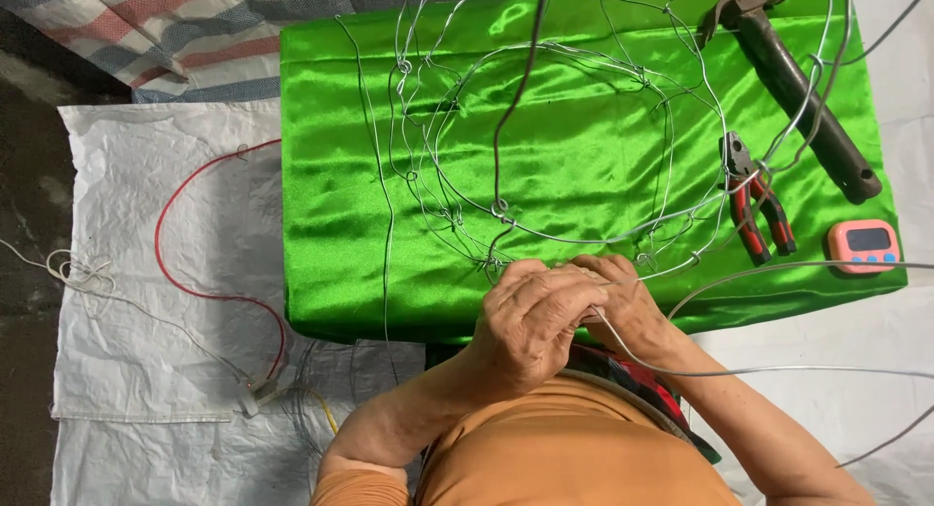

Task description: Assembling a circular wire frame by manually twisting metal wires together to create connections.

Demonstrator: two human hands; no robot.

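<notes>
The wire frame (545,136) lies on the green satin cloth (331,175), in the middle of the scene, and its near edge comes to the two hands. It is made from thin silver wire, bent in rings and tied at small twisted knots. I judge it light and springy, not soft: it keeps its shape but can bend out of form if it is pressed. The cloth looks slippery, so the frame may slide on it. The best place to hold seems to be at a knot on the near ring, where the wires cross.

The left hand (530,316) is curled narrow and lies over the right hand (628,302); the fingers of both are closed together around wire at the near edge of the frame. A long loose wire (778,370) runs from the hands to the right.

At the far right lie red-handled pliers (757,199), a rusty hammer (793,78) and a pink timer (863,245).
</notes>
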